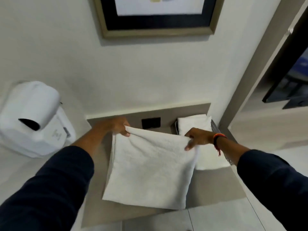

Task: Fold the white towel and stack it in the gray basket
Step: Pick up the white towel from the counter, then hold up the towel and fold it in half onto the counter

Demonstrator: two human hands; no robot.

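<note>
Btwn both hands' fingers (127,130): white towel (150,169)

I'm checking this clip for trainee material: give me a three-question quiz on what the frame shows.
1. True or false: both hands grip the white towel by its far corners.
2. Which wrist wears the braided band? A) left B) right C) neither
3. Fill in: the gray basket already holds folded white ____.

Key:
1. True: the left hand and right hand each pinch a far corner.
2. B
3. towels
</note>
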